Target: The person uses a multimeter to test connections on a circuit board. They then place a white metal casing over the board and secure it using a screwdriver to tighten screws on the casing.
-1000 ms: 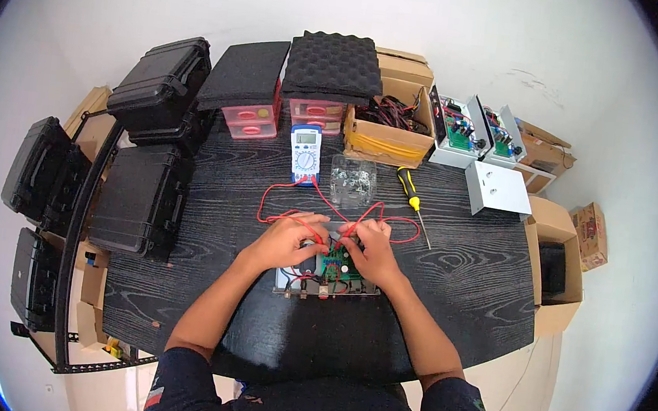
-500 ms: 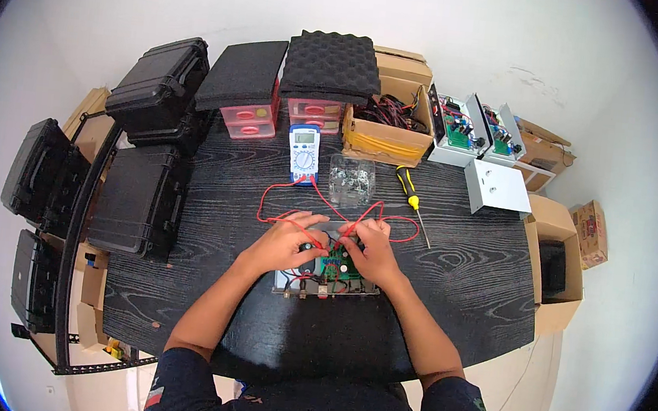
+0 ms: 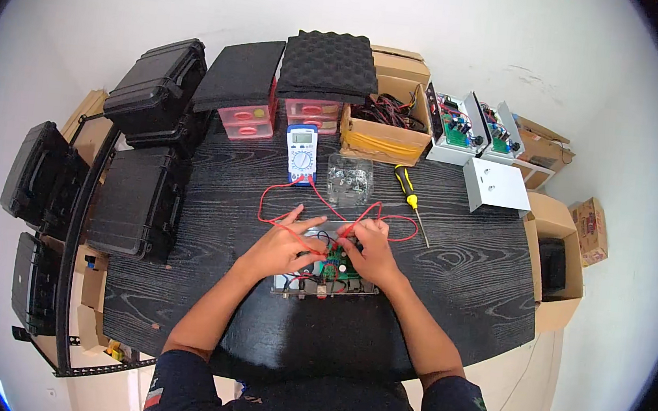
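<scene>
1. Bench (image 3: 455, 297): black, wood-grained.
2. Centre: open chassis (image 3: 348, 292).
3. Beyond it, left to right: multimeter (image 3: 302, 158), clear tray (image 3: 337, 198), screwdriver (image 3: 404, 185).
4. Far side: pink drawers (image 3: 247, 129), cable carton (image 3: 382, 146), white units (image 3: 449, 155).
5. Before the units: white case (image 3: 497, 187).

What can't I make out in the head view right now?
Head view:
Tips of the red probes at the green board: too small, crowded by the left hand and right hand.
Multimeter display: reading too small.
Small parts in clear tray: too small to identify.
Black cases: shut lids hide their contents.
</scene>
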Tool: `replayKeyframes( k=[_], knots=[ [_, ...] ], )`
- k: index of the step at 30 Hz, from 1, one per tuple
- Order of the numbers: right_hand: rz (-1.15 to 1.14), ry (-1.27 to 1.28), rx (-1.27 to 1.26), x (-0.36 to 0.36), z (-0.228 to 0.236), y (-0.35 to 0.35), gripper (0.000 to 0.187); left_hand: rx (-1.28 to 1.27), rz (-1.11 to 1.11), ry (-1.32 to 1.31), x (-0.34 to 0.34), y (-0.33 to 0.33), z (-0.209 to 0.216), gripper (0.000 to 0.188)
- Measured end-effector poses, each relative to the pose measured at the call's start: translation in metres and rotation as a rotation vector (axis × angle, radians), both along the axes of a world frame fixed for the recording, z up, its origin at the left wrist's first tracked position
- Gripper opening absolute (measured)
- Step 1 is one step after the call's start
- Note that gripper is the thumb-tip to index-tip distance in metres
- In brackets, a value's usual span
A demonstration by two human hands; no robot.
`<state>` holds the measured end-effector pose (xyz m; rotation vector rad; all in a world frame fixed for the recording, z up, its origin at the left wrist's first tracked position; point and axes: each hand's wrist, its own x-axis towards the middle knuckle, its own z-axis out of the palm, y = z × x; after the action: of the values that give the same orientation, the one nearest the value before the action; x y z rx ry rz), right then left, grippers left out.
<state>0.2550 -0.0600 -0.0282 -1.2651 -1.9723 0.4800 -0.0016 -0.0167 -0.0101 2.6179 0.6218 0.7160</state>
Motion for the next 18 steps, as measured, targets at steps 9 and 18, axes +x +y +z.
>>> replayKeyframes(
  k=[9,18],
  knots=[
    [0.004,0.005,-0.030,-0.0003,0.0012,-0.0014,0.012,-0.003,-0.002,0.017,0.0011,-0.0012,0.0029,0.016],
    [0.021,0.006,0.041,-0.0027,0.0033,-0.0016,0.010,0.004,0.014,0.009,0.0007,0.0001,-0.0031,0.016]
  ],
)
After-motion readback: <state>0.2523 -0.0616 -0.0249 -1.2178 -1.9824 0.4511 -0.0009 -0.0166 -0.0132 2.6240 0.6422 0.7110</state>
